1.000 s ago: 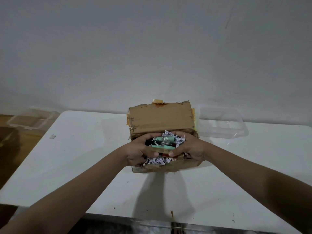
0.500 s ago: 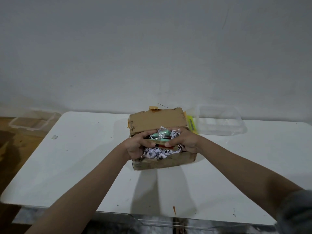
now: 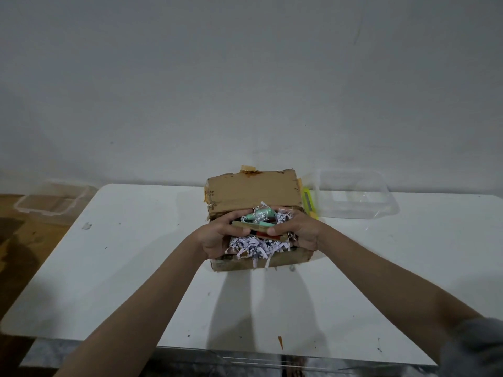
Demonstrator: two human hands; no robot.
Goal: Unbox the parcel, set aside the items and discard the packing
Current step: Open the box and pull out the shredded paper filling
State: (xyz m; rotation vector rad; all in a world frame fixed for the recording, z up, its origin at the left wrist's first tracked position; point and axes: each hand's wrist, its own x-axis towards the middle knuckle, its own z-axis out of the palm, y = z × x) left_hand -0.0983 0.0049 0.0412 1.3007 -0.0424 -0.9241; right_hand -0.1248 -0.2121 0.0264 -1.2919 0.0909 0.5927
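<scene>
Items (image 3: 257,225), a bundle with its long axis left to right, sit above shredded paper (image 3: 251,247) in the cardboard box (image 3: 253,193) mid-table (image 3: 136,268). Left hand (image 3: 216,236) and right hand (image 3: 300,231) curl their fingers around its ends. Clear container (image 3: 356,197) stands right.

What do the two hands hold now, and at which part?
Both hands, left hand and right hand, grip a bundle of items by its two ends, above the shredded paper.

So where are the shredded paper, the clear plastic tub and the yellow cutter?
shredded paper (image 3: 251,247), head view, on the white strips spilling over the box front
clear plastic tub (image 3: 381,210), head view, on its right rim
yellow cutter (image 3: 309,200), head view, on its blade slider
</scene>
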